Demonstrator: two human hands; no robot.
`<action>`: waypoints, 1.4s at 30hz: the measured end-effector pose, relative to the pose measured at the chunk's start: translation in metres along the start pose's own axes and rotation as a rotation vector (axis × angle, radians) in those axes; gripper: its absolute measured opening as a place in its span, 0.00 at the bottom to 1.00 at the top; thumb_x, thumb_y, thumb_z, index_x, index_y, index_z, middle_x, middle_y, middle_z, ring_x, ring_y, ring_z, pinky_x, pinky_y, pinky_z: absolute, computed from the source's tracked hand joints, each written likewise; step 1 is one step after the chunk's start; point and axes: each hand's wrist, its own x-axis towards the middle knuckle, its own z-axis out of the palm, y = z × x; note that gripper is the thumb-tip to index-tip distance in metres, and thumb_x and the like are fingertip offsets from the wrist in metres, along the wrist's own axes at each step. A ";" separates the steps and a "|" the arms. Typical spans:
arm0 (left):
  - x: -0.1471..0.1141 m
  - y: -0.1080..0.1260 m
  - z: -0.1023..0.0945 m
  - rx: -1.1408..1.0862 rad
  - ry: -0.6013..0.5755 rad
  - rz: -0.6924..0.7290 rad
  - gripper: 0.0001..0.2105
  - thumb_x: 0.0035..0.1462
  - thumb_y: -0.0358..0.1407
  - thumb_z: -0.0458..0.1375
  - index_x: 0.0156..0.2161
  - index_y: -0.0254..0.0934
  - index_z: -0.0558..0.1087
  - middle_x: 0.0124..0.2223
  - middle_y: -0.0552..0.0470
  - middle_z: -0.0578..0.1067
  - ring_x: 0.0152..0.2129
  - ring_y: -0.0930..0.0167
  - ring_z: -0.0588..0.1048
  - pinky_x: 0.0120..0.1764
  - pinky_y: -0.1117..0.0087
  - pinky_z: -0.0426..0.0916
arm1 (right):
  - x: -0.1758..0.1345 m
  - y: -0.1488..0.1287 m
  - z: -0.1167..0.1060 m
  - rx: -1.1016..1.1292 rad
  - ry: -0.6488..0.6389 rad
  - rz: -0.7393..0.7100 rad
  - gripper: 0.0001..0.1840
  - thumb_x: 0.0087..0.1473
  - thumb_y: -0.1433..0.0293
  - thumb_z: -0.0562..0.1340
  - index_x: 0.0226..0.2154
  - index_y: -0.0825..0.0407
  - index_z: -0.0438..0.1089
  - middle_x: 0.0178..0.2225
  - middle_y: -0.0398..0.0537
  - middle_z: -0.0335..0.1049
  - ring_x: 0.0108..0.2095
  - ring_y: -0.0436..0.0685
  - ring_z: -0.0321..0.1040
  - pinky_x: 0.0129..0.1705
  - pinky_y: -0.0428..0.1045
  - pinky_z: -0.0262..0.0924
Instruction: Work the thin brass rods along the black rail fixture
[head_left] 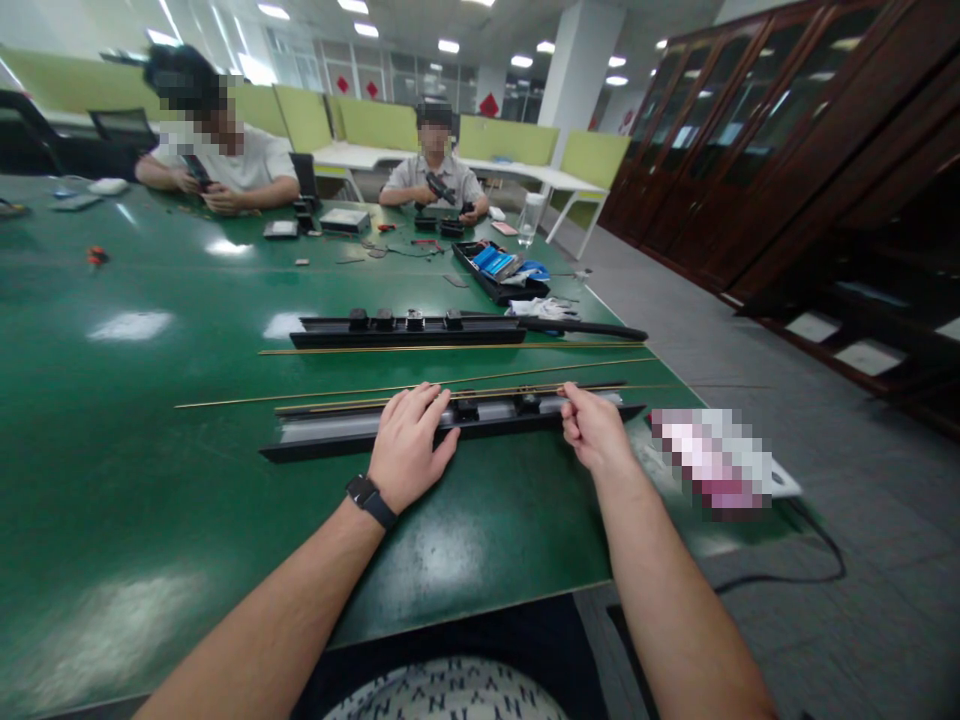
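Observation:
In front of me a long black channel-shaped rail point(322, 442) with a pale inner strip lies across the green table. Small black blocks point(528, 400) sit in it. My left hand point(412, 435), with a dark watch on its wrist, rests over the rail's middle, fingers stretched and thumb apart. At the rail's right part, my right hand point(592, 425) is closed in a pinch on a thin brass rod that runs along the rail. Another thin brass rod point(225, 402) lies just beyond, slightly slanted. The fingertips of my left hand touch the rod or rail; which one I cannot tell.
Farther off lie a second black rail point(405, 338) with blocks and another brass rod point(330, 351). Beyond are white gloves point(544, 309) and a black tray point(487, 280) of blue items. A blurred pink-white object point(712, 460) sits right. Two people point(435, 180) work across the table.

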 end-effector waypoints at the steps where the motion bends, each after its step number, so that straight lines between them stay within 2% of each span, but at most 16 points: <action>1: 0.000 0.000 0.000 0.001 0.001 0.001 0.22 0.64 0.39 0.55 0.61 0.38 0.67 0.60 0.41 0.72 0.61 0.57 0.67 0.63 0.50 0.58 | 0.000 0.000 0.000 0.000 -0.005 -0.001 0.14 0.54 0.61 0.69 0.31 0.53 0.69 0.15 0.36 0.63 0.08 0.43 0.49 0.07 0.39 0.38; 8: 0.000 0.000 0.000 -0.008 -0.003 -0.002 0.23 0.63 0.39 0.55 0.62 0.39 0.66 0.60 0.41 0.72 0.61 0.57 0.67 0.63 0.50 0.58 | 0.003 -0.004 -0.002 0.048 0.119 -0.015 0.12 0.58 0.65 0.66 0.29 0.52 0.66 0.15 0.36 0.62 0.08 0.43 0.49 0.07 0.39 0.38; 11: 0.000 0.000 -0.001 -0.010 -0.003 -0.004 0.22 0.63 0.39 0.55 0.62 0.39 0.66 0.60 0.41 0.72 0.61 0.57 0.67 0.63 0.49 0.58 | 0.004 -0.004 -0.002 0.047 0.133 -0.015 0.12 0.59 0.65 0.66 0.28 0.52 0.66 0.15 0.36 0.62 0.08 0.43 0.49 0.07 0.39 0.38; 21: 0.000 0.000 -0.001 0.007 0.008 0.009 0.22 0.63 0.39 0.56 0.61 0.36 0.67 0.60 0.41 0.73 0.60 0.58 0.68 0.64 0.52 0.58 | -0.004 -0.003 0.003 -0.017 -0.007 0.012 0.13 0.55 0.62 0.68 0.32 0.54 0.70 0.15 0.36 0.62 0.08 0.42 0.48 0.07 0.39 0.38; 29: 0.000 -0.001 0.001 0.009 0.013 0.007 0.22 0.63 0.39 0.56 0.61 0.36 0.67 0.60 0.41 0.73 0.60 0.58 0.68 0.63 0.52 0.59 | 0.002 -0.003 0.000 0.005 0.079 -0.006 0.11 0.58 0.62 0.66 0.32 0.52 0.68 0.15 0.36 0.62 0.08 0.43 0.48 0.07 0.39 0.38; 34: 0.000 -0.001 0.000 0.019 0.014 0.013 0.22 0.63 0.39 0.56 0.61 0.36 0.67 0.60 0.41 0.73 0.61 0.58 0.68 0.64 0.52 0.58 | -0.004 -0.001 0.003 -0.037 -0.097 0.028 0.12 0.55 0.63 0.68 0.33 0.55 0.70 0.16 0.37 0.64 0.08 0.42 0.47 0.08 0.39 0.38; 36: 0.000 -0.001 0.000 0.017 0.014 0.013 0.22 0.63 0.39 0.56 0.61 0.36 0.67 0.60 0.41 0.73 0.61 0.58 0.68 0.64 0.52 0.58 | -0.004 0.000 0.002 -0.048 -0.126 0.040 0.12 0.56 0.63 0.68 0.33 0.55 0.71 0.17 0.38 0.65 0.09 0.42 0.48 0.08 0.39 0.37; 40: 0.000 -0.001 -0.001 0.013 0.011 0.013 0.22 0.63 0.39 0.56 0.61 0.36 0.67 0.60 0.41 0.73 0.60 0.58 0.68 0.63 0.52 0.58 | 0.000 0.000 0.000 0.016 -0.005 0.012 0.11 0.57 0.62 0.66 0.32 0.54 0.69 0.16 0.37 0.63 0.08 0.43 0.48 0.07 0.39 0.38; 42: 0.000 0.000 -0.001 0.008 0.013 0.014 0.22 0.63 0.39 0.56 0.61 0.36 0.67 0.60 0.41 0.73 0.60 0.58 0.68 0.63 0.51 0.58 | -0.001 0.001 0.001 0.026 0.005 0.001 0.12 0.57 0.62 0.67 0.32 0.53 0.69 0.16 0.36 0.62 0.08 0.43 0.47 0.08 0.39 0.38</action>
